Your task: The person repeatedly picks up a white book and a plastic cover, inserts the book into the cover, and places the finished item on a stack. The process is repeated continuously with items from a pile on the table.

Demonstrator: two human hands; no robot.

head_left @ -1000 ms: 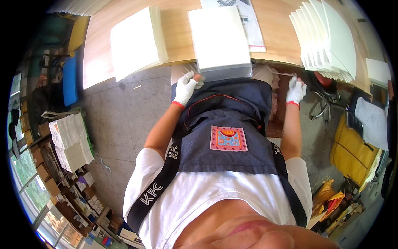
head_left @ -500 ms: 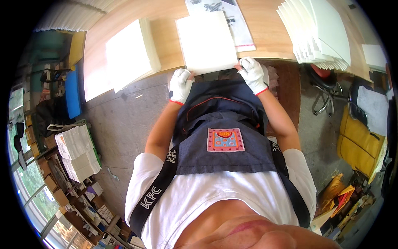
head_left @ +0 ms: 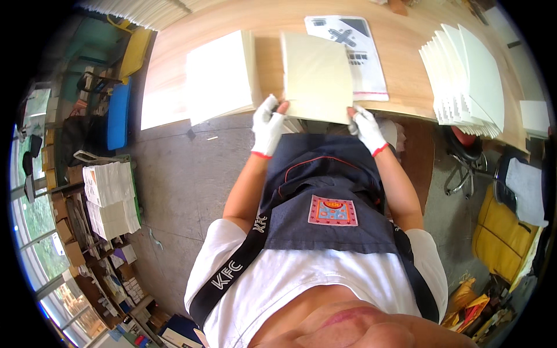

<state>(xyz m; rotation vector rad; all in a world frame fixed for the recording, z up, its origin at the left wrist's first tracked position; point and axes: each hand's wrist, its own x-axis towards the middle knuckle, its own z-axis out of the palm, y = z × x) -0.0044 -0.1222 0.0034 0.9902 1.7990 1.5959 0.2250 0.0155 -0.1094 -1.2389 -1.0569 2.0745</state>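
Note:
A pile of cream paper sheets (head_left: 318,78) lies on the wooden table, its near edge reaching the table's front edge. Both hands wear white gloves with bare fingertips. My right hand (head_left: 366,129) pinches the pile's near right corner, thumb on top. Beside the near left corner is my left hand (head_left: 267,124), thumb and forefinger apart; whether the thumb touches the paper edge is hard to tell. Partly under the pile's right side lies a white printed bag (head_left: 368,72) with a dark drawing. A thick white paper stack (head_left: 217,78) sits left of the pile.
Fanned white stacks (head_left: 464,84) stand at the table's right end. More paper (head_left: 139,10) lines the far left. Below the table are a wheeled stool (head_left: 464,151), a yellow cushioned seat (head_left: 502,235) and, left, bundled paper (head_left: 110,200) near crowded shelves.
The whole view has shifted, with the table things now farther right and lower. My left hand has come away from the pile's corner, its thumb and forefinger spreading. My right hand stays at its corner.

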